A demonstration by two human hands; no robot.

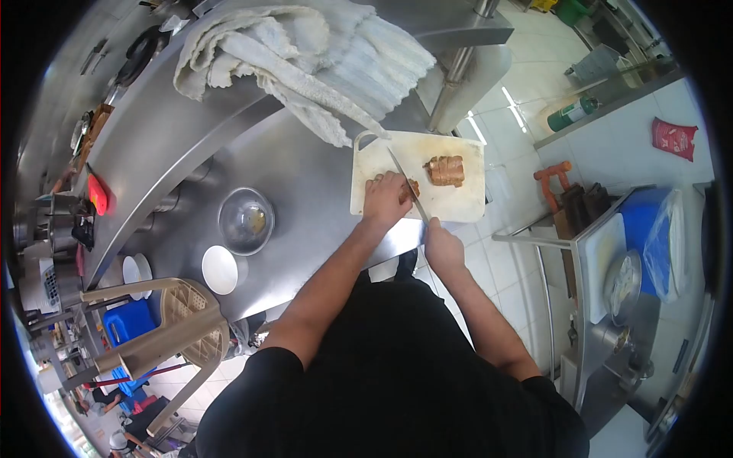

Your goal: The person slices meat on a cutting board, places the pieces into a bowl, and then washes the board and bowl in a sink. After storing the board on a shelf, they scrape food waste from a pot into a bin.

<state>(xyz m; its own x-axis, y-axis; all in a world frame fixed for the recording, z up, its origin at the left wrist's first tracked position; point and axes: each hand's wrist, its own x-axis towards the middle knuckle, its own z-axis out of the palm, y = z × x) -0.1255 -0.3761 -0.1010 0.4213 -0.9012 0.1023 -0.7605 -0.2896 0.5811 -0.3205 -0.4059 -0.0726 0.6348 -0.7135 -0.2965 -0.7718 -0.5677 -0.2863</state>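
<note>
My right hand point(443, 248) is closed around the handle of a kitchen knife point(407, 179), whose blade points away from me over a white cutting board point(366, 164). My left hand point(385, 200) rests on the board with curled fingers, holding a piece of browned meat point(414, 191) against the blade's left side. Part of that piece is hidden under the fingers. To the right of the knife, a sliced block of the same meat point(445, 171) lies on the board, its slices close together.
A steel bowl point(246, 221) and a white bowl point(220, 269) stand left on the steel counter point(305, 198). A white towel point(305, 53) hangs over the shelf above. A beige plastic chair point(168, 328) is at lower left. At right stands a side table with a metal bowl point(622, 284).
</note>
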